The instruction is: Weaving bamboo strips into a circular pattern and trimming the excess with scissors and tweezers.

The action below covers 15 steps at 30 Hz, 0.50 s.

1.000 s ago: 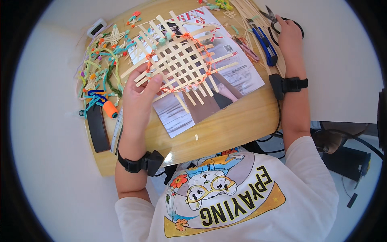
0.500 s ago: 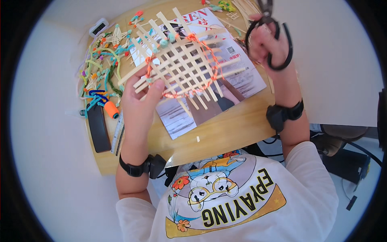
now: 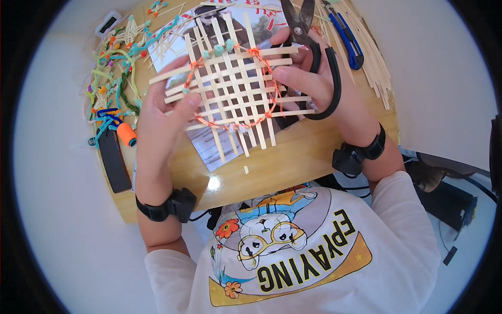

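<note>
A lattice of crossed pale wooden strips (image 3: 236,83) is held up over the table, its strip ends sticking out on all sides. An orange cord (image 3: 271,76) runs round it in a ring, with pale green tufts (image 3: 218,51) along the top. My left hand (image 3: 163,112) grips its left edge, thumb in front and fingers behind. Black-handled scissors (image 3: 300,23) hang in my right hand (image 3: 314,86), blades pointing away from me. The thumb of that hand also rests against the lattice's right edge; some of its fingers are hidden behind the strips.
Under the lattice lies a magazine (image 3: 206,152). A blue utility knife (image 3: 348,42) and loose wooden strips (image 3: 374,65) lie at the right. Coloured fuzzy wires (image 3: 125,89), an orange thread spool (image 3: 126,134), a dark case (image 3: 114,162) and a small digital device (image 3: 108,22) line the left.
My right hand has come down and left with the scissors, from the upper right to the lattice's right edge. The lattice has turned slightly in my left hand, and the view has shifted.
</note>
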### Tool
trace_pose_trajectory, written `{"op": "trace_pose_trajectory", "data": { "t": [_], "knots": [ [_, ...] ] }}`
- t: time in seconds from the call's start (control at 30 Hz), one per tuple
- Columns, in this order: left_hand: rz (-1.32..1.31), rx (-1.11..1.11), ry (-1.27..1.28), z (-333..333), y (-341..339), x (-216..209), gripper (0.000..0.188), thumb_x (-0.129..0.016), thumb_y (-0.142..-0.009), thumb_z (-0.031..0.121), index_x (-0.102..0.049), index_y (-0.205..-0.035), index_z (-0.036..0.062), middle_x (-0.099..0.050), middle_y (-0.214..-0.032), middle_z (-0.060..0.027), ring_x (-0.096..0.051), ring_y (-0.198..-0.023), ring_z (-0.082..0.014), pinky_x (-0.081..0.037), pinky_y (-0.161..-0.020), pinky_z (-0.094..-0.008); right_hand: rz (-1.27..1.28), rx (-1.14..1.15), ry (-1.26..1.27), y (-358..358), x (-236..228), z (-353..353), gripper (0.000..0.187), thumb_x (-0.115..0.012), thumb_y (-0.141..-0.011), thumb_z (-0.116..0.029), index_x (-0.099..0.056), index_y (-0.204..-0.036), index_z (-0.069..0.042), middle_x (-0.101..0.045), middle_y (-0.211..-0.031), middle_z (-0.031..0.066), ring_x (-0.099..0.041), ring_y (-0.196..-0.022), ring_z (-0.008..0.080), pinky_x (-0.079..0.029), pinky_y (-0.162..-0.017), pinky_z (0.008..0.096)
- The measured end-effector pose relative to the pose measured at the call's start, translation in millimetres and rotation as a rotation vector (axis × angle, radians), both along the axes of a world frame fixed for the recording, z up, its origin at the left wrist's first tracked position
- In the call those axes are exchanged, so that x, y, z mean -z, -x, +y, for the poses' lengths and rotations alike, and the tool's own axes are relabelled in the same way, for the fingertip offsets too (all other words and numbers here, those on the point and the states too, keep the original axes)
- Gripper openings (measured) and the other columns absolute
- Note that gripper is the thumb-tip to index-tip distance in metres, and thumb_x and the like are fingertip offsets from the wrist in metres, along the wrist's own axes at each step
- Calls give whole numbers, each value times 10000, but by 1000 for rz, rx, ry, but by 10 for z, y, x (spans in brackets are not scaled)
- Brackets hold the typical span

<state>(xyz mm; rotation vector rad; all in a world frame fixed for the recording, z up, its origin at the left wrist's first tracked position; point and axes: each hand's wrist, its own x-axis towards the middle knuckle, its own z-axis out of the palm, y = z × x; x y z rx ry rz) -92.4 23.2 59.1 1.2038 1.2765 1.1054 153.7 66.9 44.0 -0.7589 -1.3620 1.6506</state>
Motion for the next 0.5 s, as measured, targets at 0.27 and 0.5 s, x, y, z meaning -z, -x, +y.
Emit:
{"op": "trace_pose_trajectory", "data": {
  "t": [0.27,0.5],
  "knots": [
    [-148,-234,-83,104,269,14,478,-612,-871,149,-431,-1284,-10,-621,-1059,-145,-632,-903,-163,-517,-774,-258,-391,202,-338,-335,207,359,499,-671,-829,-204,-488,-1265,-46,-543,-798,24,-523,-728,117,-442,-646,244],
    [-66,-170,-33,119,328,46,436,-554,-897,125,-424,-1285,-25,-625,-1078,-127,-625,-918,-122,-498,-803,-249,-979,328,-874,-253,443,295,462,-678,-793,-165,-539,-1227,-88,-597,-869,109,-577,-832,287,-469,-762,353]
  ]
}}
